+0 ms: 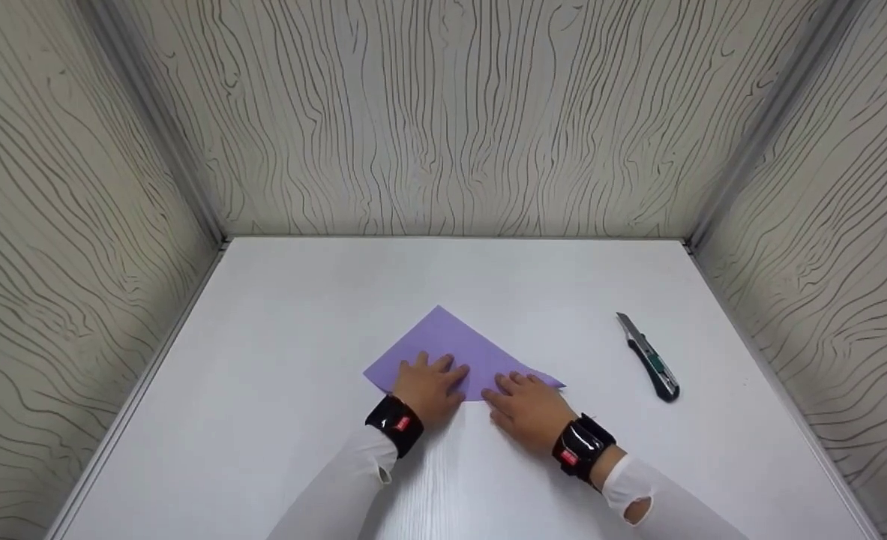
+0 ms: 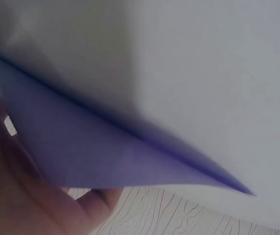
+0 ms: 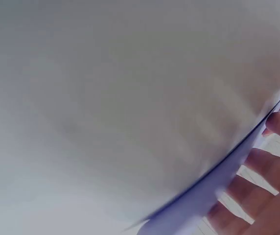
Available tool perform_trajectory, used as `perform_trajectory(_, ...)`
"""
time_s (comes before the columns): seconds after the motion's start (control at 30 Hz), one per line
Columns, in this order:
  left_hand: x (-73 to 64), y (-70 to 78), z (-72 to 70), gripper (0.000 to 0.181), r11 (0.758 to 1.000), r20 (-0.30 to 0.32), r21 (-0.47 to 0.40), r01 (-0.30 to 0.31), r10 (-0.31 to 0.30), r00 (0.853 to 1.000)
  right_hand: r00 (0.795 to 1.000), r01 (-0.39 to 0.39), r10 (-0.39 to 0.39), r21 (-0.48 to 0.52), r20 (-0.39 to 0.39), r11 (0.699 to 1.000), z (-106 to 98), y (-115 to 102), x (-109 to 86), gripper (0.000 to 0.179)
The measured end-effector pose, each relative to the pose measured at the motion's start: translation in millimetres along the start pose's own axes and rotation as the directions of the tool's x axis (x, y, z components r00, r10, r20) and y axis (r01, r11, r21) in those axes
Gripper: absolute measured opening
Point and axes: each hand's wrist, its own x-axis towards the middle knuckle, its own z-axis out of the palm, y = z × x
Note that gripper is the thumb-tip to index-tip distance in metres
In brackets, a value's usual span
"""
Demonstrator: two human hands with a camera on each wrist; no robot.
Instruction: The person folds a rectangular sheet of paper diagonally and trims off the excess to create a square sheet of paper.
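A sheet of purple paper (image 1: 443, 334), folded into a triangle-like shape with its peak pointing away, lies on the white table. My left hand (image 1: 430, 388) rests on its left half with fingers spread. On the right half, near the lower edge, my right hand (image 1: 529, 409) presses with its fingers extended. The left wrist view shows the paper's left corner (image 2: 218, 178) lifted slightly along its edge. In the right wrist view, fingertips (image 3: 257, 159) lie along the paper's edge (image 3: 194, 200).
A utility knife (image 1: 649, 356) with a dark and green handle lies to the right of the paper, its blade out and pointing away. Wood-grain panels (image 1: 443, 120) enclose the white table (image 1: 301, 300) at the back and both sides.
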Motion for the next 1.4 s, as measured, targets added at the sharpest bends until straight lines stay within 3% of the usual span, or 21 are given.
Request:
perform_trajectory(0.2,-1.1,-0.4,1.8,0.050,1.000,0.010,-0.011,0.001,0.000,1.000,0.996,-0.083,0.081,0.063,0.038,0.995,-4.8,2.2,-19.2,0.046)
perform_trajectory(0.4,-0.6,-0.6,4.3,0.050,1.000,0.008,-0.001,-0.006,0.006,1.000,0.994,-0.100,0.094,0.116,0.052,0.988,1.0,3.5,-23.8,0.050)
perform_trajectory(0.53,-1.6,4.1,0.6,0.050,0.998,0.010,0.066,-0.005,0.004,1.000,0.992,-0.108,0.097,0.143,0.083,0.984,-0.4,3.2,-24.1,0.052)
perform_trajectory(0.63,-0.6,11.0,1.5,0.049,0.984,-0.002,0.176,-0.007,0.008,1.000,0.991,-0.107,0.093,0.158,0.096,0.982,-5.0,2.4,-24.6,0.051)
perform_trajectory(0.73,1.6,18.4,5.8,0.039,0.961,-0.065,0.273,-0.042,0.062,0.996,0.992,-0.106,0.092,0.170,0.090,0.980,-7.1,2.2,-24.5,0.050)
perform_trajectory(0.83,0.8,24.4,7.8,0.022,0.936,-0.139,0.339,-0.093,0.147,0.979,0.993,-0.104,0.091,0.187,0.077,0.977,-7.5,1.9,-23.2,0.050)
perform_trajectory(0.97,-7.3,32.4,5.9,0.015,0.929,-0.163,0.352,-0.112,0.178,0.970,0.993,-0.102,0.089,0.205,0.073,0.973,-8.1,1.6,-23.0,0.050)
perform_trajectory(1.1,-20.3,37.4,0.6,0.018,0.956,-0.120,0.273,-0.106,0.143,0.982,0.995,-0.092,0.081,0.199,0.063,0.976,-8.2,2.0,-23.9,0.050)
perform_trajectory(1.23,-31.5,35.7,-5.3,0.045,0.984,-0.034,0.143,-0.110,0.115,0.993,0.996,-0.078,0.070,0.184,0.047,0.980,-9.4,2.8,-24.4,0.049)
perform_trajectory(1.4,-38.8,25.3,-3.7,0.068,0.991,0.018,0.035,-0.131,0.130,0.991,0.996,-0.080,0.072,0.163,0.055,0.983,-9.2,3.8,-23.3,0.049)
